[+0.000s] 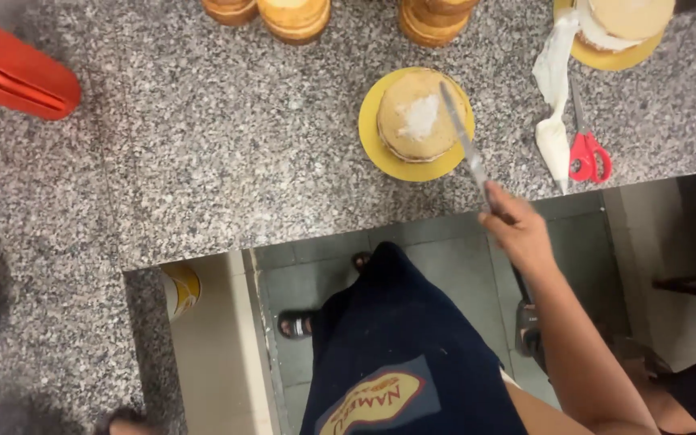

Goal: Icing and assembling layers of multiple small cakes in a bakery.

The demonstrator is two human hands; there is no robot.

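Observation:
My right hand (519,234) grips a long metal palette knife (462,137) at the counter's front edge. Its blade reaches up and left over a small round sponge cake (416,117) with a dab of white cream on top. The cake sits on a round yellow cake board (380,149). My left hand is out of view.
A white piping bag (553,121) and red-handled scissors (588,153) lie right of the cake. Another cake on a yellow board (618,32) is at top right. Several stacked sponge layers (293,18) line the back. A red container (18,72) lies at the left on the speckled granite counter (203,145).

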